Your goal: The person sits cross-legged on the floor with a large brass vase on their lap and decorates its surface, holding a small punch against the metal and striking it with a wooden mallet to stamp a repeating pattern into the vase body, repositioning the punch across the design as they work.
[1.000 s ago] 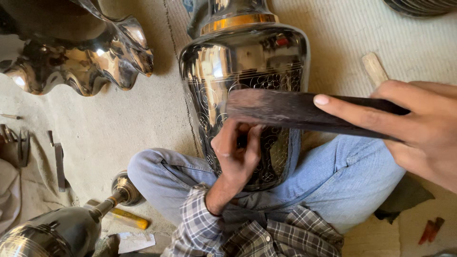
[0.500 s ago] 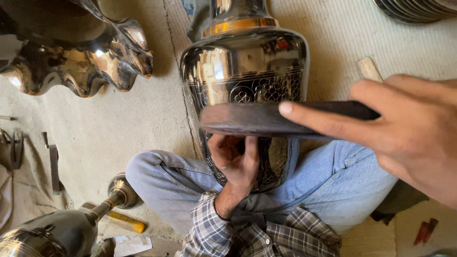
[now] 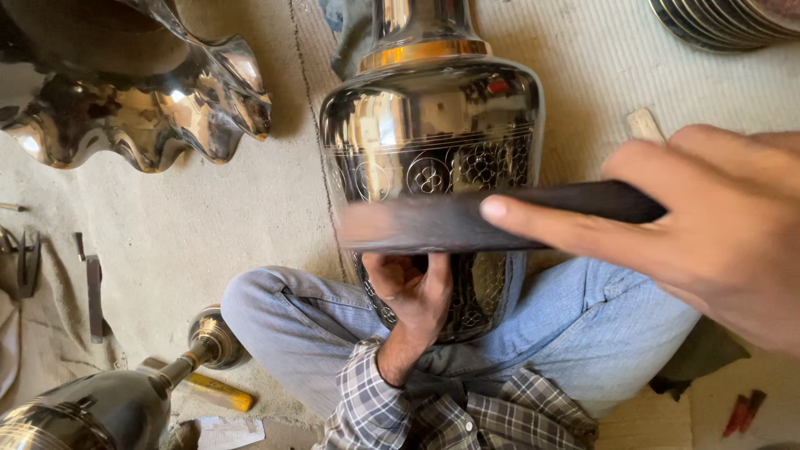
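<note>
A large polished metal vase (image 3: 433,125) with engraved round patterns and a gold band lies across my lap, neck pointing away. My left hand (image 3: 412,296), in a plaid sleeve, presses against the vase's engraved belly. Its fingers are curled around a small thin tool that the stick mostly hides. My right hand (image 3: 708,225) grips a dark wooden stick (image 3: 467,221) held crosswise over the vase just above the left hand. The stick's left end is blurred by motion.
A wavy-edged shiny metal bowl (image 3: 142,108) lies at the top left. Another polished vessel (image 3: 92,408) with a knob sits at the bottom left beside a yellow-handled tool (image 3: 218,392). Stacked metal plates (image 3: 725,21) are at the top right. Small tools (image 3: 87,292) lie on the cloth-covered floor at left.
The stick has swung down and left across the vase, closer to my left hand, and now blurs. My right hand came nearer the camera. The left hand stayed on the vase.
</note>
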Demonstrator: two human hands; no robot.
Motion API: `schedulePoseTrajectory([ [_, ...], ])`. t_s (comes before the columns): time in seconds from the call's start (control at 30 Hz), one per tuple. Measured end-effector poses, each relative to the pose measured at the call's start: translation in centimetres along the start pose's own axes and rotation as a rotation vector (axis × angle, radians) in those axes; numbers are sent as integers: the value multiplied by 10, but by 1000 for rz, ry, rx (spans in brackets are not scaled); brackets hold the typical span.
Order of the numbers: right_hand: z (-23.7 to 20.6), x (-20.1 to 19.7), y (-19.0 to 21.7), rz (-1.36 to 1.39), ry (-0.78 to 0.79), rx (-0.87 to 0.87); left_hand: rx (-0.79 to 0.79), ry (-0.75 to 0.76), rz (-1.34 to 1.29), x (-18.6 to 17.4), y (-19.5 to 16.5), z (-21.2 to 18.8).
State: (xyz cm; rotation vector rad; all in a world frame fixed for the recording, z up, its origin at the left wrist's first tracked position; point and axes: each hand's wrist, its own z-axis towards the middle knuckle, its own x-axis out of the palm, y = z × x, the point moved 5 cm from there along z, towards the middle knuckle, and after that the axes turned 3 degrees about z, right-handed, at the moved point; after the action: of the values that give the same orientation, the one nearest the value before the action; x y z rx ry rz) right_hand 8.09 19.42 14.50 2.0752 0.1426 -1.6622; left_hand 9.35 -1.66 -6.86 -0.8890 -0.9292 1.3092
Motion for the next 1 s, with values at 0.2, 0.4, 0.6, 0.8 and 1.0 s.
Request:
schedulePoseTrajectory([
  [0.2, 0, 18, -11, -153, 153, 78, 155, 122, 124, 2, -11, 22],
  [0.4, -23, 34, -36, -108, 65, 157, 35, 278, 255, 11, -20, 49],
  [0.6, -73, 72, -45, 195, -153, 407, -93, 520, 178, 21, -23, 83],
  [0.8, -122, 137, -6, 202, -623, 547, 112, 1113, 189, 53, -32, 103],
  [1.0, -155, 206, 26, 513, -738, 868, 226, 1397, -27, 74, -34, 110],
])
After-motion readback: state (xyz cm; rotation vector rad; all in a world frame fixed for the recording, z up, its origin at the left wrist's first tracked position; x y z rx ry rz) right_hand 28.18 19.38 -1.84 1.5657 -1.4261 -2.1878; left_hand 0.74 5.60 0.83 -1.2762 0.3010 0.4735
